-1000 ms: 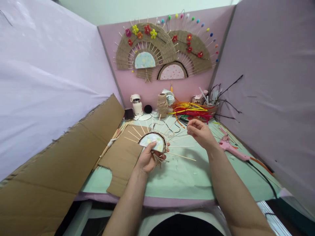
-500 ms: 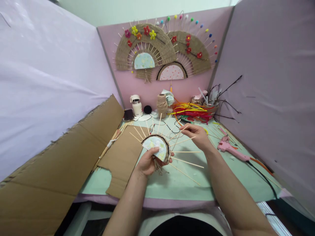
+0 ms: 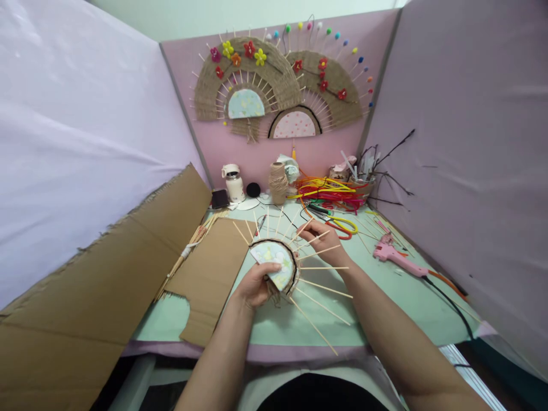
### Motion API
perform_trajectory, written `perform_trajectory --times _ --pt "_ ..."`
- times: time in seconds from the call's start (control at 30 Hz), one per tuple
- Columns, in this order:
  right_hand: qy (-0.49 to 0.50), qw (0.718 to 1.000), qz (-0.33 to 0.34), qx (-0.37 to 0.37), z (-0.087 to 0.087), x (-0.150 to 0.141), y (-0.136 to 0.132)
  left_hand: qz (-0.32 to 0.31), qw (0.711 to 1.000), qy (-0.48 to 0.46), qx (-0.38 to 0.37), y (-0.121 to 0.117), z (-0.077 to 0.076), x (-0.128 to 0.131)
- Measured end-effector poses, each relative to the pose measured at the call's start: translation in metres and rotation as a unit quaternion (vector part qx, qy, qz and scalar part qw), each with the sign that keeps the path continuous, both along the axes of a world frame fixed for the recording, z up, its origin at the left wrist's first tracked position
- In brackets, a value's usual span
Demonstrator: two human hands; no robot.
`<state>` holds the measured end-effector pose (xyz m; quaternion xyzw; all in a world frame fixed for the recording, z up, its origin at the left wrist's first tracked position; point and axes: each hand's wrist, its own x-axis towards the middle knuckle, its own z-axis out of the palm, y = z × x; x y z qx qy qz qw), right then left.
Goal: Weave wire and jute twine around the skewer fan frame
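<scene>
A half-round fan frame (image 3: 274, 254) has blue floral cloth, a black-edged rim and thin wooden sticks fanning outward. My left hand (image 3: 256, 283) grips it at the lower edge, thumb on the cloth and fingers behind. Behind the sticks on the upper right, my right hand (image 3: 319, 238) is closed in a pinch on a thin strand of twine (image 3: 300, 246), which is hard to see. Tan twine ends (image 3: 274, 297) dangle under the frame by my left palm.
Cut cardboard (image 3: 209, 274) and bundled sticks (image 3: 184, 254) lie left. At the back stand a flask (image 3: 234, 185), a twine spool (image 3: 278, 185) and pipe cleaners (image 3: 329, 188). Scissors (image 3: 345, 228) and a pink glue gun (image 3: 398, 257) lie right. Two finished fans (image 3: 248, 63) hang behind.
The fan frame has turned clockwise in my left hand, its sticks swinging down on the right. My right hand has moved left and slightly down, closer to the rim, uncovering the scissors.
</scene>
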<state>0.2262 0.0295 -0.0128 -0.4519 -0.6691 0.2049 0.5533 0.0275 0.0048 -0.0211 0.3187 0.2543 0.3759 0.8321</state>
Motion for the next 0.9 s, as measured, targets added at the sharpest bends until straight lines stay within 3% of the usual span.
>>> perform_trajectory --times 0.47,0.73,0.9 --pt "0.015 0.999 -0.026 -0.03 0.005 -0.001 -0.004 -0.006 0.999 -0.018 0.041 0.002 -0.005 -0.002" --pt "-0.034 0.991 0.025 -0.13 0.011 0.045 -0.003 0.016 0.999 -0.018 0.029 0.002 0.001 -0.005" --pt "-0.023 0.996 0.037 -0.084 0.02 0.062 -0.01 0.029 0.999 -0.03 0.017 0.003 0.007 -0.006"
